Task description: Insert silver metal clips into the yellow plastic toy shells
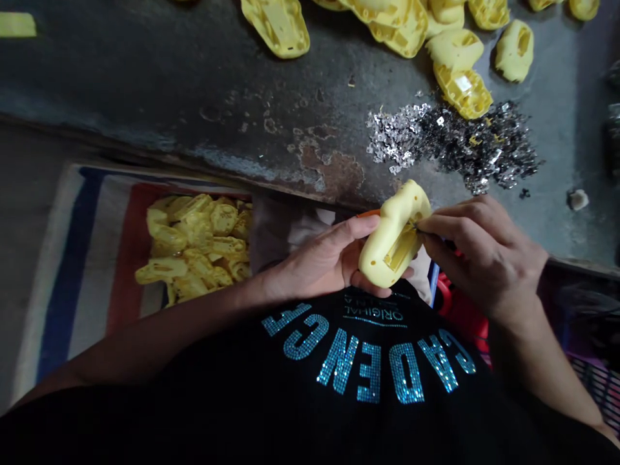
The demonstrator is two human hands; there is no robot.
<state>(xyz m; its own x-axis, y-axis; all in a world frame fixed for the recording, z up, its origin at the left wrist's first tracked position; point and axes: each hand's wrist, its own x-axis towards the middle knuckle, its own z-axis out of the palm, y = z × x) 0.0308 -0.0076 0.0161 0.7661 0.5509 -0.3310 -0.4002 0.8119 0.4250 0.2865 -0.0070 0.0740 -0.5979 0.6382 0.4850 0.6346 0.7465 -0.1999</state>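
Note:
My left hand (339,258) is wrapped round a pale yellow plastic shell (382,248), held tilted in front of my chest with its long slot facing right. My right hand (477,248) pinches at the slot's upper end, thumb and forefinger together. A small dark piece shows at those fingertips, too little of it visible to be sure of its kind. Beyond the hands, a pile of small shiny metal clips (450,142) is spread on the dark worktable (217,97). Another yellow shell (464,90) rests against the back of the pile.
More yellow shells (387,26) lie along the far side of the table. Left of my body, a heap of yellow shells (198,245) sits by a striped sheet (92,258). A small whitish lump (578,199) is near the right edge. Red objects (460,310) are under my right arm.

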